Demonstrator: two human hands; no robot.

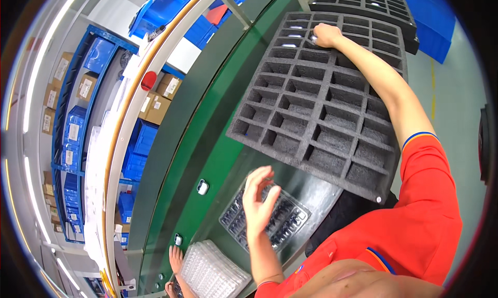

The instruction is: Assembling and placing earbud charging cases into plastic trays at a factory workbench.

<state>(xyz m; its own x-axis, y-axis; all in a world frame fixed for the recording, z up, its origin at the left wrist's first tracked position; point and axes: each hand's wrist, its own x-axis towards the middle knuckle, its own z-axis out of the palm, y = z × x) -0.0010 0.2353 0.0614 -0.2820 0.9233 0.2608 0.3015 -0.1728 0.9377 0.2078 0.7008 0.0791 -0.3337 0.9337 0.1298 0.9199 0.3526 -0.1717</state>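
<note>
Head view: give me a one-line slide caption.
Right hand at the far end of a gray foam tray, left hand open over a plastic tray, beside a green belt.

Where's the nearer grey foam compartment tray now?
The foam tray sits right of centre in the head view, beyond the left hand, with the right hand at its far end.

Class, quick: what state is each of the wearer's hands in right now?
Left hand: open, holding nothing visible.
Right hand: curled closed, apparently holding a small item at the foam tray.

Strip lights [34, 64] glow near blue shelving [67, 169]; a yellow line [432, 85] marks the floor [455, 95].
</note>
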